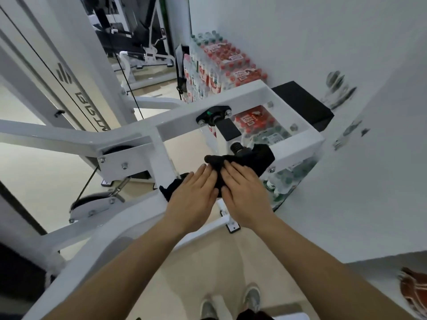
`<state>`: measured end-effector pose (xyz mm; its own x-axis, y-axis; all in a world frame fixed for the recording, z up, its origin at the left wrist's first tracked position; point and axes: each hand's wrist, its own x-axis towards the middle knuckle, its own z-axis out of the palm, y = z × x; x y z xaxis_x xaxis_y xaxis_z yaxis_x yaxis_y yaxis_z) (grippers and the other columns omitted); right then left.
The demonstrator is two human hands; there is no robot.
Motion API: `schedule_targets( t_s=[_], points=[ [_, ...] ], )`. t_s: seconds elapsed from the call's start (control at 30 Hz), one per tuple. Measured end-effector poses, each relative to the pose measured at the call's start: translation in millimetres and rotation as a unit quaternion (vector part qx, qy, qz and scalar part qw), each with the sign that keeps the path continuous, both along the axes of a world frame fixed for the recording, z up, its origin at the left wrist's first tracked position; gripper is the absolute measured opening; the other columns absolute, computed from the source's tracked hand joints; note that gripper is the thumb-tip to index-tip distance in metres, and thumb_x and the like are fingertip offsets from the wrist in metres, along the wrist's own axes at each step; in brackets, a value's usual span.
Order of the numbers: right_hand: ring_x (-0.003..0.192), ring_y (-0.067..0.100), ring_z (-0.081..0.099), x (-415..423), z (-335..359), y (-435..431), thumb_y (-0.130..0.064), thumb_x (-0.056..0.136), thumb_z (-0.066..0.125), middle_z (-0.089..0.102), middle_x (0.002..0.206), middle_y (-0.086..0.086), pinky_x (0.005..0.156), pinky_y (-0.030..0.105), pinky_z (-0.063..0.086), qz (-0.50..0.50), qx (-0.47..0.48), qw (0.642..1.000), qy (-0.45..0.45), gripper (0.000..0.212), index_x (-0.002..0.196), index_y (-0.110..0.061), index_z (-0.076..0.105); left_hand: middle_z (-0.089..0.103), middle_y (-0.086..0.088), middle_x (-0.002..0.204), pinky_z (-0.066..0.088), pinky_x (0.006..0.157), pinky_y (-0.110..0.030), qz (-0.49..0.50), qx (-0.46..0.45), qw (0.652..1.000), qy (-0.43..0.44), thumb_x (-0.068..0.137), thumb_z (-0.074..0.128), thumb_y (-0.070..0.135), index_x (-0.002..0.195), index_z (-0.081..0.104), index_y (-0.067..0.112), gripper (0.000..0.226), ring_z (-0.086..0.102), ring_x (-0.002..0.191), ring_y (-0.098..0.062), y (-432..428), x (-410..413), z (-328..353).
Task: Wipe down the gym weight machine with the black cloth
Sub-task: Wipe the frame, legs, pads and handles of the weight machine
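Observation:
The white gym weight machine (184,118) fills the left and middle of the head view, its square-tube frame reaching right over packs of bottles. The black cloth (256,158) is draped over a white bar and a black threaded knob at the frame's near side. My left hand (194,197) lies flat on the cloth's left part, fingers straight. Beside it, my right hand (245,192) presses down on the cloth's middle with straight fingers. Both hands touch each other's edge over the cloth.
Shrink-wrapped packs of red-capped water bottles (226,58) stand against the white wall under and behind the frame. A black pad (302,105) sits at the frame's far right. Cables and a pulley (92,202) run at the left. My shoes (231,303) stand on the beige floor.

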<state>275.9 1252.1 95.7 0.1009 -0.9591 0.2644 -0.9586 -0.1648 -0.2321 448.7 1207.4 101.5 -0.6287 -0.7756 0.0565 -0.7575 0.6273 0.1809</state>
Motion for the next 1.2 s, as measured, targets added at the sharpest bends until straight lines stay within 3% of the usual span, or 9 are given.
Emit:
schedule_targets(
  t_s=[0.2, 0.37, 0.53, 0.63, 0.9, 0.97, 1.07, 1.13, 1.2],
  points=[
    [0.147, 0.023, 0.032, -76.3, 3.9, -1.4, -0.039, 0.103, 0.026, 0.039, 0.157, 0.008, 0.122, 0.042, 0.023, -0.019, 0.033, 0.997, 0.063, 0.058, 0.149, -0.009, 0.044, 0.015, -0.002, 0.166, 0.008, 0.121, -0.038, -0.037, -0.043, 0.998, -0.009, 0.107, 0.022, 0.042, 0.158, 0.019, 0.017, 0.057, 0.009, 0.154, -0.019, -5.4, -68.8, 3.6],
    [0.144, 0.027, 0.039, -156.7, 18.6, -16.3, -0.037, 0.100, 0.022, 0.045, 0.153, 0.013, 0.120, 0.046, 0.030, -0.057, 0.063, 0.995, 0.053, 0.061, 0.146, -0.005, 0.047, 0.013, -0.003, 0.166, 0.006, 0.124, -0.040, -0.077, -0.019, 0.997, -0.009, 0.108, 0.023, 0.040, 0.159, 0.017, 0.016, 0.056, 0.004, 0.154, -0.019, -30.2, -154.2, 15.4],
    [0.152, 0.021, 0.021, -213.3, 26.8, -33.8, -0.047, 0.094, 0.002, 0.030, 0.162, 0.009, 0.126, 0.038, 0.012, -0.096, 0.091, 0.990, 0.042, 0.078, 0.153, -0.006, 0.033, 0.011, -0.004, 0.167, 0.004, 0.124, -0.040, -0.095, -0.001, 0.995, -0.012, 0.108, 0.019, 0.040, 0.159, 0.014, 0.017, 0.056, 0.004, 0.154, -0.021, -51.2, -223.6, 26.1],
    [0.153, 0.021, 0.016, -219.8, 25.3, -33.2, -0.047, 0.094, 0.001, 0.026, 0.163, 0.010, 0.126, 0.039, 0.010, -0.100, 0.089, 0.990, 0.051, 0.079, 0.155, -0.005, 0.028, 0.012, -0.005, 0.167, 0.004, 0.124, -0.041, -0.105, -0.005, 0.994, -0.011, 0.108, 0.019, 0.040, 0.159, 0.015, 0.016, 0.056, 0.003, 0.154, -0.022, -54.7, -232.1, 25.1],
    [0.153, 0.022, 0.018, -117.1, 6.6, -0.2, -0.045, 0.098, 0.020, 0.027, 0.162, 0.012, 0.126, 0.038, 0.004, -0.036, 0.053, 0.998, 0.010, 0.071, 0.155, -0.005, 0.029, 0.012, -0.002, 0.166, 0.004, 0.126, -0.037, -0.118, -0.010, 0.993, 0.010, 0.105, 0.014, 0.043, 0.159, 0.018, 0.016, 0.060, 0.001, 0.153, -0.015, -26.9, -117.8, 9.8],
    [0.153, 0.021, 0.020, -77.0, -1.1, 5.5, -0.044, 0.099, 0.024, 0.029, 0.162, 0.011, 0.126, 0.040, 0.008, -0.008, 0.035, 0.999, -0.008, 0.068, 0.154, -0.005, 0.032, 0.020, 0.001, 0.163, 0.004, 0.123, -0.030, -0.101, -0.018, 0.994, 0.031, 0.105, 0.024, 0.041, 0.157, 0.027, 0.017, 0.057, 0.007, 0.151, -0.011, -15.7, -73.8, 6.9],
    [0.144, 0.021, 0.040, -19.6, -6.5, 10.7, -0.033, 0.099, 0.036, 0.050, 0.150, 0.010, 0.121, 0.042, 0.025, 0.047, -0.019, 0.998, -0.027, 0.054, 0.143, -0.005, 0.052, 0.042, 0.008, 0.154, 0.027, 0.118, -0.025, -0.046, -0.003, 0.994, 0.095, 0.098, 0.057, 0.027, 0.146, 0.049, 0.023, 0.049, 0.032, 0.145, -0.006, 5.9, -11.0, 10.7],
    [0.125, 0.020, 0.060, 9.4, -4.2, 4.7, -0.026, 0.096, 0.047, 0.067, 0.130, 0.006, 0.109, 0.041, 0.042, 0.080, -0.072, 0.994, -0.036, 0.040, 0.124, -0.009, 0.069, 0.061, 0.012, 0.136, 0.052, 0.099, -0.029, -0.005, -0.007, 0.991, 0.136, 0.088, 0.070, 0.021, 0.128, 0.065, 0.027, 0.040, 0.058, 0.124, -0.008, 15.0, 24.1, 19.2],
    [0.100, 0.020, 0.069, 28.9, 5.6, -8.8, -0.025, 0.091, 0.054, 0.075, 0.107, 0.001, 0.090, 0.037, 0.052, 0.083, -0.097, 0.990, -0.064, 0.028, 0.106, -0.014, 0.075, 0.074, 0.010, 0.111, 0.059, 0.076, -0.031, 0.044, 0.003, 0.987, 0.153, 0.083, 0.074, 0.016, 0.114, 0.072, 0.027, 0.033, 0.071, 0.094, -0.013, 15.4, 47.3, 31.9]
  ],
)
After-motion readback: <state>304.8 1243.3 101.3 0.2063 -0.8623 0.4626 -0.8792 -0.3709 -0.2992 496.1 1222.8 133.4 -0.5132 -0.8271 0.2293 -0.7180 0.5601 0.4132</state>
